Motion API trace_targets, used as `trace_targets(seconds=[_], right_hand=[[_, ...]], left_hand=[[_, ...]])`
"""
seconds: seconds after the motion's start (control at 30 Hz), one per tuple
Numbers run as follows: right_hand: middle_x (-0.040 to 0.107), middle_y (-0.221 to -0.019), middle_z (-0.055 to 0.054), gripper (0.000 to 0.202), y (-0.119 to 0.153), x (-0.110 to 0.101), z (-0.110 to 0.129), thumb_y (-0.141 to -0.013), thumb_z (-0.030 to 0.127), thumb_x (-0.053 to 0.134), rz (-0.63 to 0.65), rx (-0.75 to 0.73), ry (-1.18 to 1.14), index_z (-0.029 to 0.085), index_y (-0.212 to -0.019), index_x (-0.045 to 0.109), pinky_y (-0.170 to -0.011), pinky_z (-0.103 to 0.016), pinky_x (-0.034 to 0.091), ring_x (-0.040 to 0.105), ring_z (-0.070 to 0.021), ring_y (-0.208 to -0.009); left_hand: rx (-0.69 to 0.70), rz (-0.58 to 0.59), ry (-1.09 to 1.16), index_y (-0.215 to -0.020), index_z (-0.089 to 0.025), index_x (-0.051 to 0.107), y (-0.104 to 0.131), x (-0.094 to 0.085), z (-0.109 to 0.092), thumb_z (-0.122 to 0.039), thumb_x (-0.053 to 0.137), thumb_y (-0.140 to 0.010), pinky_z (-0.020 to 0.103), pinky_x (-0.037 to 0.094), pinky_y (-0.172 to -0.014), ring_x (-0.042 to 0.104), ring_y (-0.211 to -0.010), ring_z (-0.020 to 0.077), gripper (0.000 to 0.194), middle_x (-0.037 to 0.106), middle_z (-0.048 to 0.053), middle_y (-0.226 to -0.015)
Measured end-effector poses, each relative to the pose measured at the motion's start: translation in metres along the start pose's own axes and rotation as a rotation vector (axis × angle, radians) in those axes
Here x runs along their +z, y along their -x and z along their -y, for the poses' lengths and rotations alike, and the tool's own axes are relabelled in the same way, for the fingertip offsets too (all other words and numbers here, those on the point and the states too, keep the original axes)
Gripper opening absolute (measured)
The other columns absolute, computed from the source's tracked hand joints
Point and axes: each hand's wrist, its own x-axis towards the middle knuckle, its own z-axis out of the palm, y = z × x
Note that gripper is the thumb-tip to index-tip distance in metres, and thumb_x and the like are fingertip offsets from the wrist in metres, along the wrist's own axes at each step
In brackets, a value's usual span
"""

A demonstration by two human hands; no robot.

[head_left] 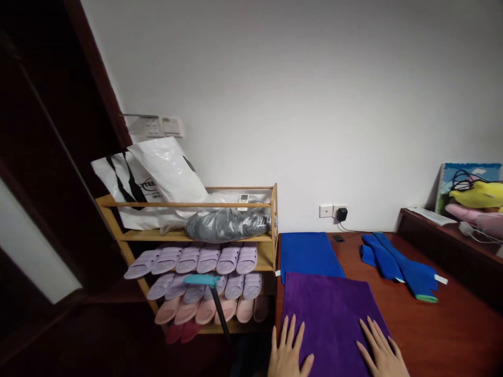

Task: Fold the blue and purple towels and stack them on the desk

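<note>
Two bare hands are laid on a purple, matte fabric cloth (332, 309), and we see both of them with the palms down and the fingers spread. The left hand (288, 352) presses near the left edge of the cloth, and the right hand (382, 350) lies along its right edge. Neither hand grasps anything; the fingers are extended and loose on the fabric.

We find the purple cloth on the reddish-brown wooden table (451, 332), close to the table's left side. It has a four-sided outline, and it is spread flat, almost without wrinkles. Its colour is deep and even, with only some faint lighter patches in the middle. The far edge is nearly straight and slopes a little; both far corners look neat. The near end goes out of our view at the bottom, so we cannot tell its full length.

The far edge of this cloth covers the near part of a bright blue, flat fabric cloth (310, 253), which has a small white label (278, 273) at its left side. Farther to the right, well apart from the purple one, we notice narrow blue fabric pieces (408, 269) with a green end.
</note>
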Motion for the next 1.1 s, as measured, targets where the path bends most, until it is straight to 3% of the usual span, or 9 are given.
trace_targets(seconds=[0.23, 0.5, 0.7, 0.93, 1.03, 1.1], right_hand=[[0.046, -0.139, -0.001, 0.059, -0.005, 0.007, -0.006, -0.082, 0.064, 0.029, 0.0, 0.033, 0.008, 0.036, -0.131, 0.047, -0.099, -0.05, 0.037, 0.038, -0.0286, -0.13], [0.033, -0.146, -0.003, 0.064, -0.005, -0.003, 0.001, -0.084, 0.062, 0.031, 0.046, 0.045, 0.013, 0.03, -0.139, 0.035, -0.105, -0.047, 0.032, 0.031, -0.0253, -0.134], [0.028, -0.149, -0.001, 0.063, -0.005, -0.014, 0.006, -0.087, 0.06, 0.031, 0.032, 0.056, 0.007, 0.029, -0.142, 0.026, -0.108, -0.046, 0.028, 0.023, -0.0226, -0.137], [0.024, -0.15, -0.002, 0.061, -0.009, -0.029, -0.013, -0.088, 0.059, 0.027, 0.132, 0.071, -0.059, 0.03, -0.142, 0.026, -0.109, -0.047, 0.024, 0.02, -0.0195, -0.138], [0.024, -0.151, -0.002, 0.061, -0.007, -0.028, -0.02, -0.088, 0.059, 0.028, 0.124, 0.055, -0.08, 0.032, -0.142, 0.024, -0.109, -0.049, 0.023, 0.02, -0.0207, -0.138], [0.028, -0.149, -0.003, 0.059, -0.012, -0.027, -0.021, -0.087, 0.06, 0.029, 0.108, 0.069, -0.093, 0.032, -0.14, 0.032, -0.109, -0.05, 0.023, 0.023, -0.0221, -0.137]], left_hand=[[-0.031, 0.023, -0.015, -0.14, -0.039, 0.004, -0.01, 0.013, 0.006, -0.058, 0.039, -0.086, 0.065, 0.022, -0.105, 0.02, -0.136, 0.0349, 0.067, 0.012, 0.002, -0.149], [-0.029, 0.008, -0.069, -0.141, -0.038, 0.004, -0.012, 0.022, 0.01, -0.055, 0.042, -0.085, 0.064, 0.024, -0.105, 0.021, -0.136, 0.0343, 0.07, 0.012, 0.002, -0.15], [-0.028, -0.01, -0.059, -0.142, -0.035, 0.007, -0.009, 0.011, 0.001, -0.056, 0.034, -0.087, 0.063, 0.021, -0.106, 0.019, -0.137, 0.0337, 0.064, 0.012, 0.002, -0.151], [-0.057, -0.017, -0.048, -0.143, -0.032, 0.013, -0.009, -0.011, -0.011, -0.055, 0.035, -0.087, 0.06, 0.017, -0.109, 0.014, -0.138, 0.0314, 0.064, 0.013, 0.005, -0.152], [0.002, -0.102, -0.054, -0.144, -0.028, 0.005, -0.011, -0.015, -0.01, -0.048, 0.034, -0.09, 0.056, 0.018, -0.11, 0.012, -0.139, 0.0287, 0.065, 0.009, 0.005, -0.153], [0.078, -0.081, -0.05, -0.143, -0.028, 0.001, -0.011, -0.014, -0.007, -0.047, 0.035, -0.09, 0.055, 0.02, -0.11, 0.015, -0.139, 0.0276, 0.065, 0.011, 0.004, -0.152]])
